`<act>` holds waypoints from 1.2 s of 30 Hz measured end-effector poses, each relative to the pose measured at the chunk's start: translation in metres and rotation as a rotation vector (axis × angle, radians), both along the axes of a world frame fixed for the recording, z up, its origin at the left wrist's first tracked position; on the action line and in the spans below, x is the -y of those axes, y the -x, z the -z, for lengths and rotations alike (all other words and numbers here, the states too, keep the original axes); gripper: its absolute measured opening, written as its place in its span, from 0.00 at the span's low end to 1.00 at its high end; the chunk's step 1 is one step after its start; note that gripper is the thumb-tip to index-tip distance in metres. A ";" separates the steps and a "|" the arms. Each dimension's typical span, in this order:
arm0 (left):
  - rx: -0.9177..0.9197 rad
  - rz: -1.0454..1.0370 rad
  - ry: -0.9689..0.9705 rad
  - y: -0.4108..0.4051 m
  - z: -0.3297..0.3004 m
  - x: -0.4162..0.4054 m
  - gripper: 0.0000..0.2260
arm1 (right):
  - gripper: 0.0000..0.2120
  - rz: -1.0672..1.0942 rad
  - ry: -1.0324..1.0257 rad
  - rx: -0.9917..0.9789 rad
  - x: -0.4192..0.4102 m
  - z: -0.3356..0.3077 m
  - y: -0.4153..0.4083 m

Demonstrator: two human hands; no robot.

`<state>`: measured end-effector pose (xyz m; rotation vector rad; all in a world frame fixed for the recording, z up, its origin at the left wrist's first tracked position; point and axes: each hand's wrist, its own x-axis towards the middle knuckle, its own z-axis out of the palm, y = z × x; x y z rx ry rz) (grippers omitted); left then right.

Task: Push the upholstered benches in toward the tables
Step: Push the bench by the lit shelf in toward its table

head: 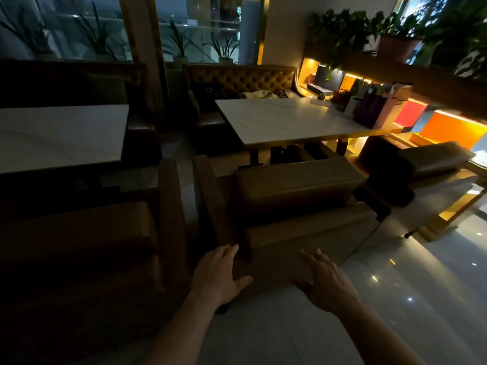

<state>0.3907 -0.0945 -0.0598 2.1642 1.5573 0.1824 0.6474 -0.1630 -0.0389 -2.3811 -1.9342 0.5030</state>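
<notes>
Room: dim restaurant, glossy floor [395,299], plants along a lit shelf [448,122].
Desk: white-topped desk [284,119] ahead, centre-right.
Bench: brown padded bench [297,185] just short of that desk.
Left hand [218,275]: fingers spread, flat on the bench back.
Right hand [326,277]: fingers spread, at the bench back; contact unclear.

In dim light, both hands reach forward with fingers spread. The left hand [220,275] lies flat against the back of a brown upholstered bench [297,196], and the right hand [325,279] hovers just beside the same back, whether touching cannot be told. Beyond the bench stands a white-topped table [287,119], its surface carrying boxes and bags [369,106] at the right end. A second white table [60,135] stands at left, a tufted sofa [242,80] behind.
</notes>
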 end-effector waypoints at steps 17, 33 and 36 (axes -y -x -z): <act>-0.110 -0.182 0.039 -0.202 0.094 -0.127 0.41 | 0.43 -0.120 0.135 0.100 -0.184 0.091 -0.275; -0.224 -0.267 -0.024 -0.255 0.168 -0.174 0.40 | 0.45 -0.316 0.129 0.226 -0.265 0.181 -0.322; -0.210 -0.263 -0.024 -0.253 0.172 -0.177 0.39 | 0.45 -0.318 0.168 0.271 -0.269 0.181 -0.319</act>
